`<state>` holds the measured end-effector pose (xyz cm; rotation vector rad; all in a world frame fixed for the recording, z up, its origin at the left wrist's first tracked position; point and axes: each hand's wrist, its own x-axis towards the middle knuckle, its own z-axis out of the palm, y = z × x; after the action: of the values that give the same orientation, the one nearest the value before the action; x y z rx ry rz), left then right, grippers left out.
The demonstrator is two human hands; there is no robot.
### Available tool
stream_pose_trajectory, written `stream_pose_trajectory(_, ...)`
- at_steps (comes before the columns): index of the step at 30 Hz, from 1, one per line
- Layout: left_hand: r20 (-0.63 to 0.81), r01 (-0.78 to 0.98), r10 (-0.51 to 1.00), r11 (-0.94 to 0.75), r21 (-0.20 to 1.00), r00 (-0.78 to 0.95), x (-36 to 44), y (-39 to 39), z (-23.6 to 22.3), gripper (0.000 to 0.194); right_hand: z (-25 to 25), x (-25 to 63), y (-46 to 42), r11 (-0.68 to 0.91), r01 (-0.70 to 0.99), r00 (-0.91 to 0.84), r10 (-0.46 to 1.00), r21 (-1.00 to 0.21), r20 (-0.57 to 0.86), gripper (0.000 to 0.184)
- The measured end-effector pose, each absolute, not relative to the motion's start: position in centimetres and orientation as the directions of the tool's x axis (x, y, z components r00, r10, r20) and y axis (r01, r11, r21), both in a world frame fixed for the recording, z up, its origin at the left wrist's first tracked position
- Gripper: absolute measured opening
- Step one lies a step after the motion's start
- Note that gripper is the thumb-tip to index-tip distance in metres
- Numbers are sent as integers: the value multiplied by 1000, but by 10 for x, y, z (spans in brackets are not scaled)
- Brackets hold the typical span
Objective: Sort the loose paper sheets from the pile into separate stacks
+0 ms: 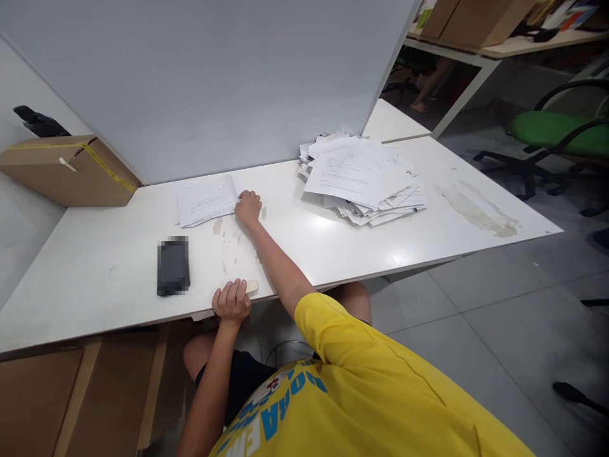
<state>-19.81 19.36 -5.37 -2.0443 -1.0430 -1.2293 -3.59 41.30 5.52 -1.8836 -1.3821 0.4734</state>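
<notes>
The left hand (231, 303) of a person in a yellow shirt (375, 387) closes around a pale bar (252, 287) at the front edge of the worktop (114, 273); should that fist loosen, the bar could tip off toward the floor. The right hand (248, 207) bends over the right side of a small paper stack (204, 202) near the rear edge; whether its fingers pinch sheets or merely rest on them cannot be told. A hasty sideways pull could fan or crease the pages, and stains (225, 251) just in front could mark paper dragged across them, if damp. Farther right along the rear edge, a larger paper heap (354, 174) lies skewed, its sheets jutting unevenly; a bump from an elbow could start a slide. A dark, blurred item (174, 266) lies near the front edge, beyond the left hand.
</notes>
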Motion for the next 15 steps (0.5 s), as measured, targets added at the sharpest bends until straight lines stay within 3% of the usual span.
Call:
stream_pose_trajectory(8, 808, 818, 549, -553, 160, 214, -201, 194, -63, 41, 64, -14, 404, -19, 524, 247, 960, -852, 131, 39)
stream_pose_trajectory(12, 851, 808, 480, -576, 121, 215, -199, 195, -62, 40, 80, 15, 368, 146, 487, 285, 906, -861, 315, 37)
stream_pose_trajectory(15, 851, 835, 482, -541, 103, 208, -196, 196, -59, 40, 78, 46, 312, 165, 419, 388, 857, -893, 340, 38)
